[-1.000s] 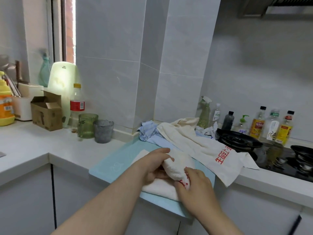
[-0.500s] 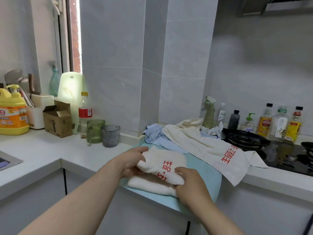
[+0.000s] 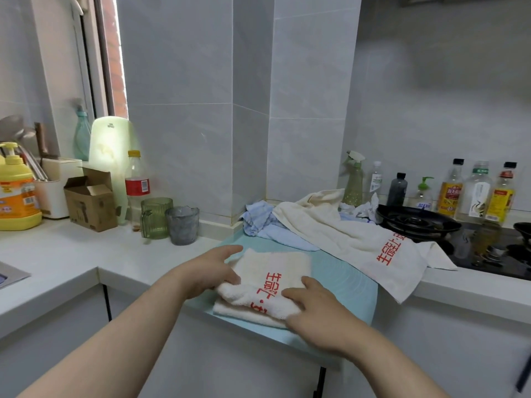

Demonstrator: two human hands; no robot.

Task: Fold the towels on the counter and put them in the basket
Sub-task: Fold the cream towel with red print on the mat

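A cream towel with red characters (image 3: 275,271) lies folded into a thick rectangle on a teal mat (image 3: 344,288) at the counter's front edge. My left hand (image 3: 212,271) rests against the towel's left side with fingers spread. My right hand (image 3: 313,311) presses flat on its near right corner. Behind the mat, a second cream towel (image 3: 359,242) with red print lies unfolded and hangs over the counter edge. A crumpled blue cloth (image 3: 267,225) sits partly under it by the wall. No basket is in view.
A black gas stove (image 3: 416,222) and a row of bottles (image 3: 477,191) stand at the right. Left of the mat are a green glass (image 3: 156,218), a grey cup (image 3: 182,225), a cardboard box (image 3: 90,199) and a yellow detergent jug (image 3: 17,191).
The top half of the towel has been folded over and laid flat, red print now facing up. Both hands went from gripping the fold to resting on it.
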